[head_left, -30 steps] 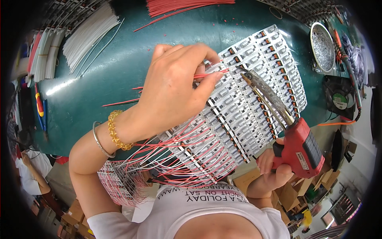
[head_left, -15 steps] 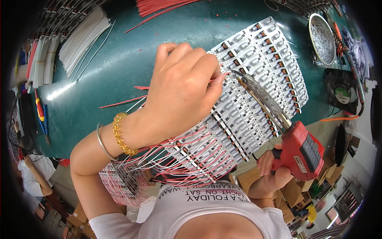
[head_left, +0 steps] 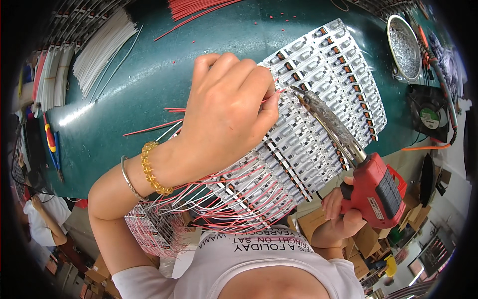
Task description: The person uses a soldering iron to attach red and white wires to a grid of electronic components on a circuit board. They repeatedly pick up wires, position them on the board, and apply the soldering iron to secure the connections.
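Observation:
My left hand point(head_left: 231, 107) is closed in a pinch above a large panel of small circuit boards point(head_left: 311, 67). A red wire point(head_left: 280, 91) pokes out from between its thumb and fingertips; more red and pale wire ends stick out on the wrist side. My right hand point(head_left: 343, 214) is wrapped round the handle of a red and black soldering gun point(head_left: 379, 194). The gun's dark, crusted nozzle points up and left, its tip close to the pinched wire end. Many red and white wires point(head_left: 239, 194) trail off the panel's lower left part.
White wires point(head_left: 102, 57) and red wires point(head_left: 191, 7) lie in bundles on the green table point(head_left: 149, 74). A metal bowl of silvery bits point(head_left: 403, 50) and a black fan point(head_left: 429, 114) stand at the right. Screwdriver point(head_left: 49, 137) at left. A wired panel point(head_left: 154, 226) hangs below the table edge.
The soldering gun has shifted very slightly at my right hand, its tip staying near the wire end. My left hand keeps its pinch in nearly the same place.

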Available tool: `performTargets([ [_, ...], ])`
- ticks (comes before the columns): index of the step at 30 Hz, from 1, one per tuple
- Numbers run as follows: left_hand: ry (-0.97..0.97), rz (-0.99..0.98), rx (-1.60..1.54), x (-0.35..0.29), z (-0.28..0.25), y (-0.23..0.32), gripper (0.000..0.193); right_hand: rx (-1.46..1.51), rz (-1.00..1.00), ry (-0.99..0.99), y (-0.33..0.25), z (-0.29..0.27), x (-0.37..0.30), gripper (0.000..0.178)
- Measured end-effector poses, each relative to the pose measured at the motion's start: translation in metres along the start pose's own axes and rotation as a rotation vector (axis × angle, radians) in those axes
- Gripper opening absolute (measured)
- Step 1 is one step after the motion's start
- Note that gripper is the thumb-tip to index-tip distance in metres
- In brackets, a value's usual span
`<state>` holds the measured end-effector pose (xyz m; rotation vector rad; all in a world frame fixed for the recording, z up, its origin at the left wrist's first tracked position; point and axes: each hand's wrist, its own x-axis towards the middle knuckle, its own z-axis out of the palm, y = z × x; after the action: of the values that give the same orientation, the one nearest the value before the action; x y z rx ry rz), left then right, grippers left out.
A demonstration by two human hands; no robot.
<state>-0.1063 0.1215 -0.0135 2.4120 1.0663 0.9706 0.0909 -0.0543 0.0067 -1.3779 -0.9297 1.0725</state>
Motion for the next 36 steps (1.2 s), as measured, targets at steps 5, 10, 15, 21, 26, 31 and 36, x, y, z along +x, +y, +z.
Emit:
performTargets([
  [5,0.004,0.002,-0.004,0.000,0.000,0.000,0.016,0.001,0.007,0.058,0.003,0.002,-0.004,0.070],
  [10,-0.005,0.001,0.005,0.000,0.000,0.001,0.016,-0.013,0.016,0.036,0.004,0.001,-0.003,0.065],
  [15,-0.016,0.004,0.014,0.001,0.000,0.002,0.016,-0.024,0.019,0.084,0.005,0.004,-0.006,0.068],
  [21,-0.036,0.003,0.039,0.002,-0.002,0.003,0.015,-0.029,0.028,0.125,0.001,0.004,-0.006,0.077],
  [26,-0.057,0.001,0.036,0.002,-0.003,0.003,0.013,-0.022,0.010,0.109,0.002,-0.001,-0.008,0.079],
  [31,0.001,0.020,-0.009,0.004,-0.004,0.005,0.010,0.046,0.011,0.104,0.002,-0.010,-0.013,0.079],
  [36,-0.089,-0.005,-0.008,0.002,0.005,0.017,0.012,0.037,0.012,0.089,0.006,-0.010,-0.016,0.077],
])
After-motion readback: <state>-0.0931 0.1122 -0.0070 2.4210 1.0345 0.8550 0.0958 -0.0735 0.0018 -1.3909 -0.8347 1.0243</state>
